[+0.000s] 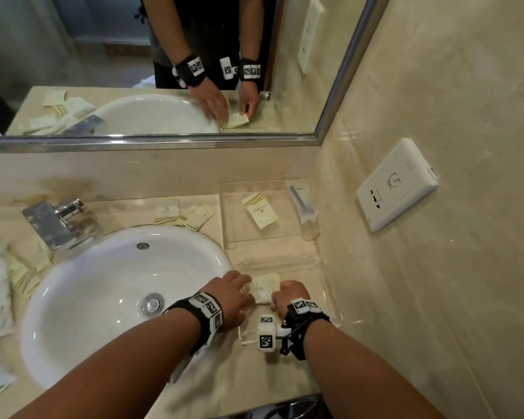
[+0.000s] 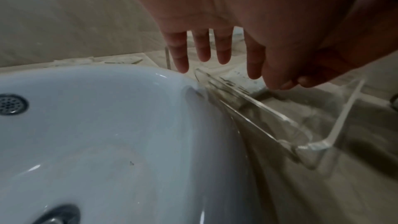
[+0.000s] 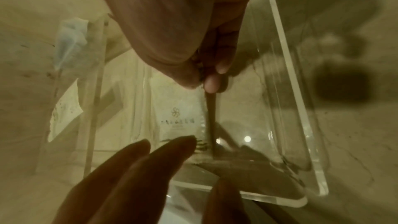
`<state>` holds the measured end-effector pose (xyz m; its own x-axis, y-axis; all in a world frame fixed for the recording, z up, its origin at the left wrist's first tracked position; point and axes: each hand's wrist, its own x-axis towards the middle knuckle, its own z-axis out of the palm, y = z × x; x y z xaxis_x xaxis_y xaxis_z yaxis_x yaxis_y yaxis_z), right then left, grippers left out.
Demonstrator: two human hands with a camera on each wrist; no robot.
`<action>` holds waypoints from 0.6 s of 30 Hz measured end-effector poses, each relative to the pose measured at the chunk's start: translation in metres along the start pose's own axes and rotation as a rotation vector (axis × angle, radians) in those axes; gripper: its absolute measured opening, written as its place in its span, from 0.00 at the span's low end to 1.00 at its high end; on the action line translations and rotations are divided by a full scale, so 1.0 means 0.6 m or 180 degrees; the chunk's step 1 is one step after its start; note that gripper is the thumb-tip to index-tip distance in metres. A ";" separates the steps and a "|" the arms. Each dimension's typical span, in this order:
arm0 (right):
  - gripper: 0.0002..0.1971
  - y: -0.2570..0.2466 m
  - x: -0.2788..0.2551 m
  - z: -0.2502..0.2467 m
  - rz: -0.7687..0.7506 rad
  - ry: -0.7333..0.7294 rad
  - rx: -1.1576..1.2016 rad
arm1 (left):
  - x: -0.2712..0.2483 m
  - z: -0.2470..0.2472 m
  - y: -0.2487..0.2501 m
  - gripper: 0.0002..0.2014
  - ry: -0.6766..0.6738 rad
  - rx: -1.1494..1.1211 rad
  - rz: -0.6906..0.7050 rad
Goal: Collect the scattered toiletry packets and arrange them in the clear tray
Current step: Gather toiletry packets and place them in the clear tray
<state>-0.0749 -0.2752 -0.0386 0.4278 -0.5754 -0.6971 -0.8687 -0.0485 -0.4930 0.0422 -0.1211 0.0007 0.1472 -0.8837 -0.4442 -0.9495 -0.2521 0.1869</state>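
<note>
Head view: both hands are low over the near clear tray, which sits on the marble counter just right of the white sink. Right hand pinches the right edge of a cream packet between thumb and curled fingers; the packet lies inside this tray, near its left wall. Left hand has straight, spread fingers w/ the tips at the packet's left edge; it grasps nothing.

Left wrist view shows the same: fingers hang straight over the tray wall, which is just beside the sink rim. A bit of the packet shows behind the fingertips. I cannot tell if the tips really touch it.

Right wrist view: thumb and fingertip are closed on the packet's top end, and the packet w/ a flower logo sits on the tray floor. Left-hand fingers reach in from below.

Other things, head view:
- A 2nd clear tray is further back by the wall, w/ one packet in it and a wrapped item at its right side.
- 2 or 3 loose packets lie on the counter behind the sink, left of that tray.
- More packets are at the sink's left side, approx. below the chrome tap.
- A white socket plate is on the right wall; a mirror is above the counter.
</note>
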 end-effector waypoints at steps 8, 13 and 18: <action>0.21 -0.004 0.000 -0.006 -0.0403 0.0315 -0.1132 | 0.016 0.029 0.004 0.22 -0.0212 0.0354 0.0145; 0.21 0.010 -0.011 -0.005 -0.0429 0.0591 -0.1154 | 0.022 0.036 0.004 0.25 -0.0137 0.0355 0.0060; 0.14 0.024 -0.007 0.007 -0.0699 0.0411 -0.1253 | 0.023 0.032 0.011 0.26 -0.0202 0.0255 -0.0059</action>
<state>-0.0881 -0.2704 -0.0449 0.5992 -0.6125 -0.5155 -0.8004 -0.4723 -0.3692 0.0329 -0.1274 -0.0212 0.1495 -0.8518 -0.5022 -0.9663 -0.2336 0.1085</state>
